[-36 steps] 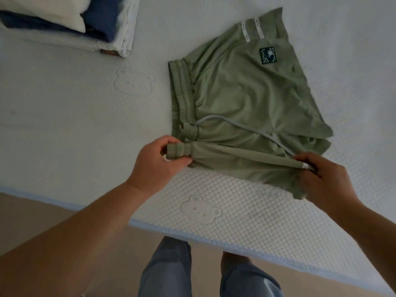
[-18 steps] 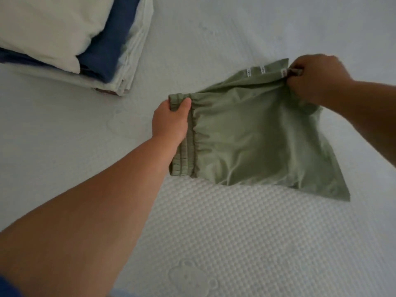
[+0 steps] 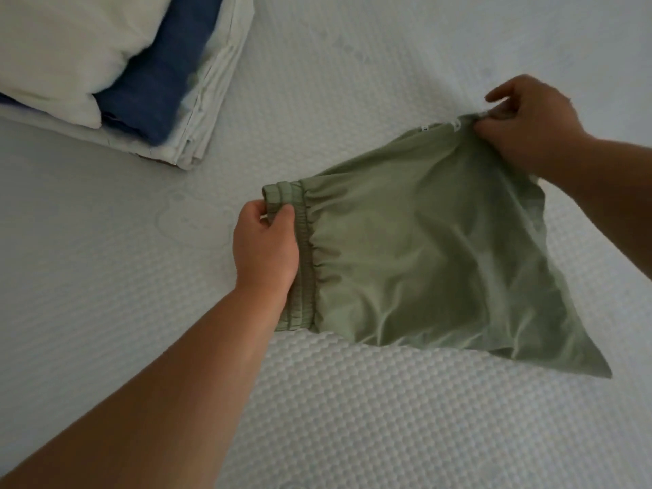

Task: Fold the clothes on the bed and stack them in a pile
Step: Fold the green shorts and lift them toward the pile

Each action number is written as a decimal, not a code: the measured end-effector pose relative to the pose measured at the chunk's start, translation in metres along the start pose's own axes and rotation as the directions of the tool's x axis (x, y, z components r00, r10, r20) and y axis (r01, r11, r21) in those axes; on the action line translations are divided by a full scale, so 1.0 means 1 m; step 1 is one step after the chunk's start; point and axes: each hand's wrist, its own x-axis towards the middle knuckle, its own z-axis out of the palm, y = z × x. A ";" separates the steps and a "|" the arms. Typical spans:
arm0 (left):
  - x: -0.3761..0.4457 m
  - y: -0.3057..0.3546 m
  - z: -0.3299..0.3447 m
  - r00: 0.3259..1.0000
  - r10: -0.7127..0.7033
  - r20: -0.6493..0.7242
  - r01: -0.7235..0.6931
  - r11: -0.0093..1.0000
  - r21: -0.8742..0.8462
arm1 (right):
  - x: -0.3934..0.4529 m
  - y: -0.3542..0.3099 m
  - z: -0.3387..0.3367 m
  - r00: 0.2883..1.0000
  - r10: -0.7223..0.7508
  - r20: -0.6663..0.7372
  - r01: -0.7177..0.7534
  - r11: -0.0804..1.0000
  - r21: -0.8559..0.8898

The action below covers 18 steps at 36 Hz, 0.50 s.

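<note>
I've got the green shorts (image 3: pixel 441 248) folded in half lengthwise and lying on the bed (image 3: pixel 106 277), right of centre, pile (image 3: pixel 116 75) well apart at upper left. Left hand (image 3: pixel 264 248) pinches the far end of the waistband (image 3: pixel 300 255), thumb and fingers curled round the doubled elastic. Right hand (image 3: pixel 529 125) pinches the hem corner at the far right, thumb and forefinger closed on cloth, other fingers loosely curled. My read on risks: the fabric looks thin and slippery, so the two layers could slide out of line once either pinch lets go, leaving the fold skewed. The near corner tails off to a loose point at lower right, and that flap may stick out after the next fold unless tucked. The bunched elastic will likely make one end thicker, so the bundle could sit tilted on the pile and tip it. Pile's top items look soft and rounded, not a flat base. Labels: two small white tabs (image 3: pixel 441 127) on the hem edge near my right hand, print too small to read. No brand legible.
</note>
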 end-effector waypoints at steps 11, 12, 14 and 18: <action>-0.015 0.001 0.001 0.717 0.637 0.284 -0.663 0.496 0.561 | -0.040 0.004 0.037 0.869 -0.466 0.166 0.494 0.808 -0.321; -0.014 -0.002 0.003 0.708 0.581 0.401 -0.686 0.432 0.586 | -0.039 0.012 0.040 0.875 -0.421 0.239 0.481 0.806 -0.344; -0.008 -0.013 0.005 0.740 0.406 0.536 -0.667 0.341 0.663 | -0.032 0.027 0.043 0.896 -0.319 0.310 0.426 0.817 -0.390; 0.004 -0.031 0.010 0.764 0.297 0.572 -0.641 0.255 0.724 | -0.024 0.039 0.051 0.904 -0.281 0.321 0.404 0.806 -0.432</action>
